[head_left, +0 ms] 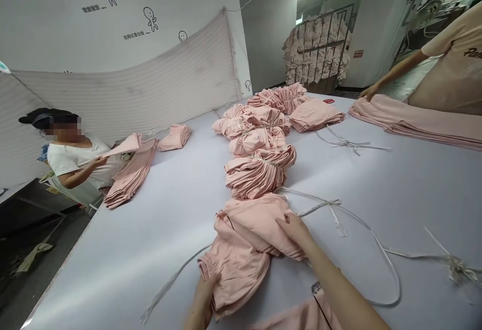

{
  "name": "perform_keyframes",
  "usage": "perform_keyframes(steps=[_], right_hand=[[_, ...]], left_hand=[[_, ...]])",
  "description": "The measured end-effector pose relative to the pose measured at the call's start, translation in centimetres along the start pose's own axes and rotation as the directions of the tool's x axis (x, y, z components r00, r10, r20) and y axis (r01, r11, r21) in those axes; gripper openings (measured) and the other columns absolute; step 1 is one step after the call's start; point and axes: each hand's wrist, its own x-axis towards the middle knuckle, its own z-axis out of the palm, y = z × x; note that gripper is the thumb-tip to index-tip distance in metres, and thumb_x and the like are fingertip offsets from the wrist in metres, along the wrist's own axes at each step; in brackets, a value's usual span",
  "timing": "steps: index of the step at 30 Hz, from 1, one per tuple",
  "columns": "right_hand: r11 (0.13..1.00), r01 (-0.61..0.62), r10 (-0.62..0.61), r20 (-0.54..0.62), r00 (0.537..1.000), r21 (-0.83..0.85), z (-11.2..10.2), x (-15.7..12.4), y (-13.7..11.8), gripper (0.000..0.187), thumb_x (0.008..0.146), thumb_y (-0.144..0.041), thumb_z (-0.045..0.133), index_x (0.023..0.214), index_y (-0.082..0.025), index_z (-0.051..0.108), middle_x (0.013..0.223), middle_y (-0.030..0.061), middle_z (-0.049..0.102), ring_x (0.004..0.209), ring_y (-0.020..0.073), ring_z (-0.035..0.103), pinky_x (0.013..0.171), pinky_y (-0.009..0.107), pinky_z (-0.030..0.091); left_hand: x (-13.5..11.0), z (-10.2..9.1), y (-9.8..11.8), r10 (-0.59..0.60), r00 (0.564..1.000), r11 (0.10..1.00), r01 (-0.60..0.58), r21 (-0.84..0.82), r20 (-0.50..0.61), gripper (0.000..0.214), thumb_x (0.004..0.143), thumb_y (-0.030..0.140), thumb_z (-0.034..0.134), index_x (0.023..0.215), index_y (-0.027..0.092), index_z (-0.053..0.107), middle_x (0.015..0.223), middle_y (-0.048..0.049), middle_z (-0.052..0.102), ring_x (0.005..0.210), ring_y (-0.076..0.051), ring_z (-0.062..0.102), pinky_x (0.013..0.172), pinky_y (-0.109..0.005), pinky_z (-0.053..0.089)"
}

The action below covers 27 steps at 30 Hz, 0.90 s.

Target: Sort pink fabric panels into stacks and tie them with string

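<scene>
At the far left a seated person (75,161) holds a single pink cloth piece (126,145) above a flat stack of pink pieces (130,177) that lies along the left edge of the white tabletop (165,229). Just beyond it sits a small folded pink bundle (175,136).

Near the bottom edge, the left hand (205,295) has its grip pressed together on the lower corner of the loose pink bundle (244,242), thumb on top and fingers tucked under the cloth. This bundle lies on the tabletop directly in front of the wearer, at the near end of a row of tied bundles (259,172) that runs away toward the far end. The right hand (295,229) rests on the bundle's upper fold with fingers bent against the cloth; whether its grip pinches a layer cannot be told.

White tie strips (339,209) trail loosely across the tabletop to the right of the hands. Farther right, a long flat stack of pink fabric (414,121) lies near the edge, with a co-worker's hand (367,93) touching its far end.
</scene>
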Motion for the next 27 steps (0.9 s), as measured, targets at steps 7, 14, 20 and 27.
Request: perform_keyframes(steps=[7,14,20,27], right_hand=[[0.999,-0.023,0.022,0.051,0.998,0.027,0.0,-0.5,-0.7,0.028,0.083,-0.04,0.05,0.092,-0.016,0.059,0.092,0.0085,0.065,0.085,0.0204,0.061,0.071,0.028,0.042],[0.981,-0.012,-0.015,-0.138,0.99,-0.192,0.2,-0.8,-3.6,0.047,0.082,-0.045,0.053,0.113,-0.01,0.059,0.114,0.0214,0.056,0.106,0.0335,0.053,0.085,0.041,0.04],[0.916,0.336,-0.368,-0.129,0.921,-0.218,1.8,0.1,-6.2,0.018,0.083,-0.024,0.053,0.092,-0.017,0.067,0.101,0.0094,0.063,0.099,0.0217,0.055,0.089,0.03,0.038],[0.941,0.241,-0.281,-0.153,0.947,-0.237,3.2,1.5,-6.2,0.019,0.085,-0.016,0.046,0.091,-0.014,0.064,0.102,0.0121,0.064,0.101,0.0215,0.055,0.088,0.028,0.037]], left_hand=[[-1.7,-1.8,1.3,-0.011,1.0,0.992,0.013,-0.123,0.012,0.065,0.068,0.02,0.071,0.128,0.016,0.045,0.126,-0.0179,0.061,0.116,-0.031,0.058,0.097,-0.041,0.051],[-2.5,-2.8,0.8,-0.012,0.999,0.987,0.017,-0.159,0.034,0.063,0.068,0.022,0.072,0.125,0.016,0.047,0.125,-0.0181,0.062,0.125,-0.031,0.05,0.101,-0.04,0.049],[-2.3,-3.0,-0.4,-0.008,1.0,0.983,0.01,-0.181,0.008,0.067,0.067,0.023,0.073,0.127,0.017,0.045,0.13,-0.0154,0.059,0.126,-0.029,0.049,0.103,-0.039,0.047],[-2.8,-2.6,-0.3,0.004,1.0,0.985,-0.003,-0.17,0.004,0.067,0.068,0.022,0.071,0.13,0.018,0.044,0.128,-0.0135,0.061,0.123,-0.029,0.052,0.105,-0.041,0.045]])
